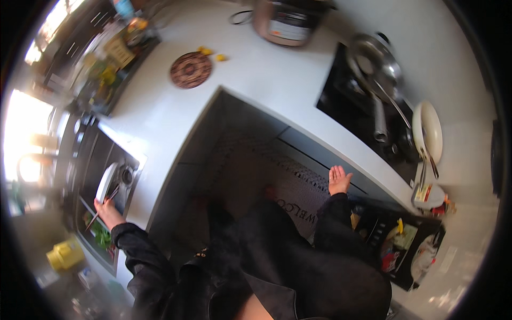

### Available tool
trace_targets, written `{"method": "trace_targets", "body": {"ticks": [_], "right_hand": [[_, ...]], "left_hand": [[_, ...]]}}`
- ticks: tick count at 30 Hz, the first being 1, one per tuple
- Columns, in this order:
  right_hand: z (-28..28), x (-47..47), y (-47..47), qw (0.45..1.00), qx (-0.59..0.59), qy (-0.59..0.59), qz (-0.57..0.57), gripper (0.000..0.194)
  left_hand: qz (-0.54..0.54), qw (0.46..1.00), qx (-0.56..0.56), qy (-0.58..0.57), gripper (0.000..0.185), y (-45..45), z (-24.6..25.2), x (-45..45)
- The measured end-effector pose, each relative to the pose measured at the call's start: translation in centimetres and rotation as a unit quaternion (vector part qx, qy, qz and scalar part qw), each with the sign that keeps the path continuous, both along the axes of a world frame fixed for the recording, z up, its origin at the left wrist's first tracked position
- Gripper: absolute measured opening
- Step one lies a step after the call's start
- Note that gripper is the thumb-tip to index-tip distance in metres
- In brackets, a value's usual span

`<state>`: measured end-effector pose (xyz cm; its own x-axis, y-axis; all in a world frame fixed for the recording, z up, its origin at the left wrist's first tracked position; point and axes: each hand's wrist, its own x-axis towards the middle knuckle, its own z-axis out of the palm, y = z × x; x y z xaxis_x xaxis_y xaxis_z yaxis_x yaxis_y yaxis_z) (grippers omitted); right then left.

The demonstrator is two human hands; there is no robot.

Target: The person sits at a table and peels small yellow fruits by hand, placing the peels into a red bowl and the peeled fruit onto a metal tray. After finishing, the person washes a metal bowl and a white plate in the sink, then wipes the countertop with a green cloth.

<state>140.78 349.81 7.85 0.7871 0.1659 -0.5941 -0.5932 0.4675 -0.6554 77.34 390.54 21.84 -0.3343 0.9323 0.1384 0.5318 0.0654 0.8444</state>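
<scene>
My left hand (108,212) is over the dark double sink (97,150), gripping a white plate (105,182) by its edge. The plate is tilted nearly on its side in the basin, close to the round drain (126,175). A pair of chopsticks (92,221) runs out from the same hand; blur hides exactly how they are held. Leafy greens (101,235) lie in the nearer basin. My right hand (339,182) is raised in the air with fingers spread and palm showing, holding nothing. It is nearest to the counter front below the cooktop.
A black cooktop (344,96) carries a steel pan (370,64). Beside it rests a cream pan (426,128). A round woven trivet (191,70) and an electric cooker (286,24) sit on the white counter (248,76). A black cart (404,244) stands at right; a mat (296,196) covers the floor.
</scene>
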Motion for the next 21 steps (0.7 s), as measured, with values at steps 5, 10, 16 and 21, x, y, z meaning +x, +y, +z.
{"method": "trace_targets", "body": {"ticks": [5,10,16,21], "right_hand": [[-0.4,6.5,-2.5,0.979,0.114,0.012,-0.171,0.09],[-0.8,7.9,-1.2,0.947,0.165,0.024,-0.276,0.081],[-3.3,8.6,-1.4,0.913,0.213,0.087,-0.336,0.077],[-2.9,7.7,-0.7,0.894,0.272,0.098,-0.343,0.08]], "left_hand": [[-0.092,0.983,0.081,-0.139,0.043,-1.6,1.8,4.5],[0.001,0.939,0.033,-0.341,0.044,2.4,4.8,8.9],[-0.175,0.951,0.018,-0.256,0.036,-1.1,9.8,23.3],[-0.33,0.925,-0.011,-0.187,0.033,-6.6,10.9,33.2]]}}
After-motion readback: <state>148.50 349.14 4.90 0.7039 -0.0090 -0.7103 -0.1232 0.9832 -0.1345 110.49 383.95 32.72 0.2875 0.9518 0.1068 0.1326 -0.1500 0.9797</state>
